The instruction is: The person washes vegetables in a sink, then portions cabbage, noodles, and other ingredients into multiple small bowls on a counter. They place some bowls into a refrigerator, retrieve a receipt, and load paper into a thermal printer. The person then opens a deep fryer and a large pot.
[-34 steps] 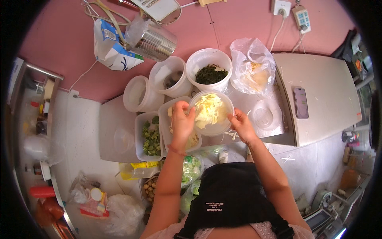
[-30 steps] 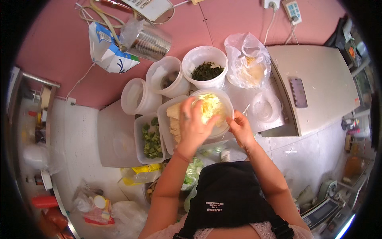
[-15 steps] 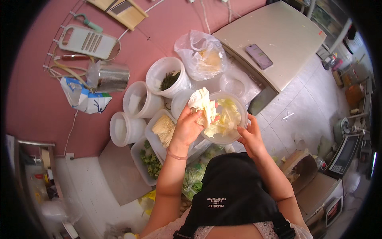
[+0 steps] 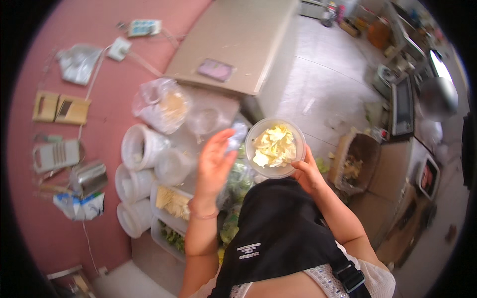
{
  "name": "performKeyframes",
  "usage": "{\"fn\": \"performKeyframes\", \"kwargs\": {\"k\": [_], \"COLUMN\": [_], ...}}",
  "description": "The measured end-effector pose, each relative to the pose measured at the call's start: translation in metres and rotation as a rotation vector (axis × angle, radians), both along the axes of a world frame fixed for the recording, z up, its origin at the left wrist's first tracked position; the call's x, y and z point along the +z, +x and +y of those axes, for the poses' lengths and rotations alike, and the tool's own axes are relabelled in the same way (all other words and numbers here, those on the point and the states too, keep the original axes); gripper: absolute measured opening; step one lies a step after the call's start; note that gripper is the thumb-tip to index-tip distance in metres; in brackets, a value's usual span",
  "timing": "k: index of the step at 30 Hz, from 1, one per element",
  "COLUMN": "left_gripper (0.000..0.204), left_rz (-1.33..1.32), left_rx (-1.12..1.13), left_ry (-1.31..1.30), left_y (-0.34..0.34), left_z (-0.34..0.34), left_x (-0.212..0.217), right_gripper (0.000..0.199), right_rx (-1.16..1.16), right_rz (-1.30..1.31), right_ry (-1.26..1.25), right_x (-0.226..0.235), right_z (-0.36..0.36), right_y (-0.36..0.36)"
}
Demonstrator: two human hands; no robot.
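Observation:
My right hand (image 4: 306, 173) holds a clear round bowl (image 4: 258, 133) by its lower edge, lifted in front of me. The bowl is full of pale yellow-green cut leaves (image 4: 276, 145). My left hand (image 4: 214, 161) is raised just left of the bowl with its fingers spread and nothing in it. Below the left hand stand rectangular tubs, one with pale strips (image 4: 171, 200) and one with chopped greens (image 4: 172, 236). A dark apron (image 4: 273, 238) covers my lap.
White tubs (image 4: 140, 147) and clear bags (image 4: 161, 106) crowd the pink surface (image 4: 64, 69) at the left, beside a metal cup (image 4: 89, 177) and slicers (image 4: 52, 155). A beige box top (image 4: 238, 39) carries a phone (image 4: 215, 69). A brown bin with scraps (image 4: 356, 163) sits on the tiled floor at the right.
The view has swung to the right. My left hand has let go of the leaves and drawn back off the bowl. The bowl has been carried away from the tubs.

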State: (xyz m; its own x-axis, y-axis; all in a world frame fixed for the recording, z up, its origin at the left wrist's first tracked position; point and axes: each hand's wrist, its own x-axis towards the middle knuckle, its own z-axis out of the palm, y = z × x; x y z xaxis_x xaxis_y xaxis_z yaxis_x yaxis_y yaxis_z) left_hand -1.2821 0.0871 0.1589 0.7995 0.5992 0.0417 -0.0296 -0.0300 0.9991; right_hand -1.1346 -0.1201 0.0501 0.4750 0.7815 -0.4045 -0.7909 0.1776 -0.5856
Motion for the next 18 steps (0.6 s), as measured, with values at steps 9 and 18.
{"fn": "performKeyframes", "kwargs": {"k": [9,18], "left_gripper": [0.028,0.027], "left_rz": [0.181,0.354], "left_rx": [0.091,0.079], "left_ry": [-0.281,-0.248], "left_y": [-0.004,0.000], "left_z": [-0.043,-0.076], "left_x": [-0.060,-0.098], "right_gripper": [0.092,0.086], "right_rx": [-0.616,-0.065], "right_rz": [-1.189,-2.069], "right_ry": [-1.119,-2.153], "right_x": [-0.042,-0.075], "right_z": [-0.264,-0.367], "right_y": [0.105,0.197]}}
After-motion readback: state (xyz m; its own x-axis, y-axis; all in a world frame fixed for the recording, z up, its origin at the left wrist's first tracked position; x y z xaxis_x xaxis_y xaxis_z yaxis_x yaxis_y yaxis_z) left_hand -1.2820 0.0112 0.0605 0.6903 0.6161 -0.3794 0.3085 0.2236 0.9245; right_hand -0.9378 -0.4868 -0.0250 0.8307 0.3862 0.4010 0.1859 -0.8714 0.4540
